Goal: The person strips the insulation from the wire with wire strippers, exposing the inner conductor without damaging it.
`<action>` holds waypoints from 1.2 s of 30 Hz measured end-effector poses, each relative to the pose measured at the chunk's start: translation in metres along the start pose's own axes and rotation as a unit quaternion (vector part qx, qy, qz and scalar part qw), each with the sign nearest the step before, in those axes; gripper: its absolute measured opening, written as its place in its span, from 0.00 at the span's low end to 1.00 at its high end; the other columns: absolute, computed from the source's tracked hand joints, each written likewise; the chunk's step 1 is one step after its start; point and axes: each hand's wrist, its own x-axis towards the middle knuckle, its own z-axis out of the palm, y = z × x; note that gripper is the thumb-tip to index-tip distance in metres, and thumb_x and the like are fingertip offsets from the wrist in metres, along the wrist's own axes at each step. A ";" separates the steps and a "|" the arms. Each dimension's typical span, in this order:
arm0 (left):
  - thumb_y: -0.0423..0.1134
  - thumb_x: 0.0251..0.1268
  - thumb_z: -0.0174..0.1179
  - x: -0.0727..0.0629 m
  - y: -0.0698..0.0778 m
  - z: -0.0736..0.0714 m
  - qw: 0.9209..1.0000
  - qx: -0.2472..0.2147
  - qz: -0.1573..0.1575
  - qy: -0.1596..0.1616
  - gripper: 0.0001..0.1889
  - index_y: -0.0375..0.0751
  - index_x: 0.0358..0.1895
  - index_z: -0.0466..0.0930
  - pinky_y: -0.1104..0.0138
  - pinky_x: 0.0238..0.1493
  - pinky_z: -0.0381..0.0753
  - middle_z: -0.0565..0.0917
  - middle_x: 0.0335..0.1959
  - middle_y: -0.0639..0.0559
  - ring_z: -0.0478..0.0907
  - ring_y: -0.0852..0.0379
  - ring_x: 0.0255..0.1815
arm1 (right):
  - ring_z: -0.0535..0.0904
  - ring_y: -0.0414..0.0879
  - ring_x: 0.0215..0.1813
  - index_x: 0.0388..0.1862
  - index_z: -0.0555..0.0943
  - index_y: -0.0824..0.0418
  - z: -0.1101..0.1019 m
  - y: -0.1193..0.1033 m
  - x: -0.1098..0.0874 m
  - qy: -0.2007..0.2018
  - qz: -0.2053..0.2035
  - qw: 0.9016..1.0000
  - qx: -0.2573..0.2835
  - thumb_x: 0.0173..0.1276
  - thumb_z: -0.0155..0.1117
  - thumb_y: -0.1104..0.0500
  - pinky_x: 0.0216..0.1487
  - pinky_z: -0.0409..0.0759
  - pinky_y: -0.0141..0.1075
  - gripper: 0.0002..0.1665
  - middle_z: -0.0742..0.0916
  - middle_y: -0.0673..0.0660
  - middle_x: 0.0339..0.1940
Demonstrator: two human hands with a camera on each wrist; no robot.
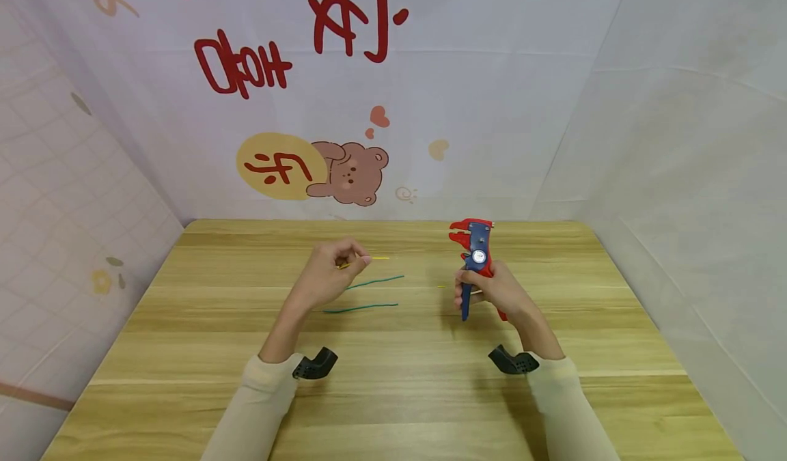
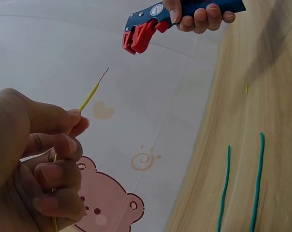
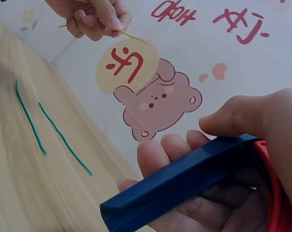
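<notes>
My left hand (image 1: 332,270) pinches a yellow wire (image 2: 89,97) between thumb and forefinger, the other fingers curled along its length. At the wire's far end a short stretch of bare metal strand (image 2: 104,75) sticks out of the yellow insulation. My right hand (image 1: 494,288) grips a blue and red wire stripper (image 1: 478,256) by its handles, its red jaws upward and toward the left. In the right wrist view one blue handle (image 3: 175,179) lies across the fingers. The stripper's jaws and the wire are apart, with nothing seen between the jaws.
Two green wires (image 1: 363,307) lie on the wooden table (image 1: 393,393), near and below the left hand. A small yellow piece of insulation (image 1: 440,286) lies just left of the right hand. A printed cloth (image 1: 492,106) hangs behind the table, with more cloth at both sides.
</notes>
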 end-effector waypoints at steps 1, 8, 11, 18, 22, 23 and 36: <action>0.38 0.73 0.64 0.000 0.000 0.001 1.000 -0.002 -0.001 -0.003 0.03 0.45 0.39 0.86 0.69 0.30 0.70 0.75 0.20 0.55 0.70 0.58 0.23 | 0.91 0.52 0.34 0.52 0.75 0.78 -0.001 0.001 0.001 0.001 0.001 1.000 -0.001 0.79 0.59 0.55 0.46 0.88 0.48 0.23 0.89 0.57 0.30; 0.37 0.73 0.64 -0.002 -0.004 0.008 1.000 0.003 -0.016 -0.019 0.04 0.47 0.36 0.85 0.69 0.30 0.68 0.75 0.23 0.54 0.68 0.57 0.26 | 0.91 0.51 0.36 0.53 0.75 0.77 -0.006 0.003 0.001 0.012 0.010 1.000 -0.011 0.79 0.59 0.54 0.48 0.88 0.45 0.24 0.89 0.56 0.30; 0.37 0.73 0.64 -0.003 -0.006 0.010 1.000 0.012 -0.016 -0.023 0.05 0.48 0.35 0.85 0.69 0.30 0.66 0.74 0.23 0.54 0.67 0.58 0.25 | 0.91 0.51 0.36 0.54 0.75 0.77 -0.007 0.004 0.001 0.016 0.010 1.000 -0.012 0.79 0.58 0.54 0.47 0.88 0.44 0.24 0.89 0.56 0.31; 0.36 0.72 0.64 -0.006 -0.012 0.011 0.999 0.020 -0.027 -0.034 0.05 0.46 0.35 0.85 0.70 0.30 0.65 0.75 0.24 0.54 0.66 0.58 0.25 | 0.90 0.57 0.37 0.53 0.74 0.77 -0.008 0.003 0.001 0.013 0.000 1.000 -0.006 0.79 0.59 0.53 0.48 0.88 0.50 0.25 0.88 0.56 0.31; 0.36 0.72 0.64 -0.008 -0.016 0.013 0.998 0.023 -0.032 -0.043 0.05 0.44 0.36 0.86 0.70 0.30 0.64 0.75 0.24 0.54 0.66 0.58 0.25 | 0.90 0.59 0.38 0.54 0.73 0.77 -0.009 0.002 0.001 0.016 -0.001 1.000 -0.002 0.79 0.59 0.54 0.48 0.88 0.51 0.24 0.88 0.57 0.32; 0.36 0.73 0.64 -0.008 -0.017 0.013 0.998 0.023 -0.032 -0.045 0.05 0.44 0.36 0.86 0.70 0.30 0.64 0.75 0.24 0.54 0.66 0.58 0.26 | 0.90 0.58 0.37 0.54 0.72 0.78 -0.009 0.002 0.001 0.017 -0.001 1.000 0.000 0.79 0.59 0.54 0.48 0.88 0.51 0.25 0.88 0.57 0.32; 0.38 0.72 0.64 -0.013 -0.030 0.024 0.994 0.059 -0.054 -0.074 0.05 0.43 0.37 0.86 0.70 0.32 0.69 0.81 0.27 0.56 0.71 0.58 0.28 | 0.90 0.52 0.35 0.53 0.73 0.74 -0.015 0.000 0.001 0.018 0.009 1.000 0.020 0.78 0.62 0.52 0.47 0.88 0.50 0.24 0.88 0.56 0.32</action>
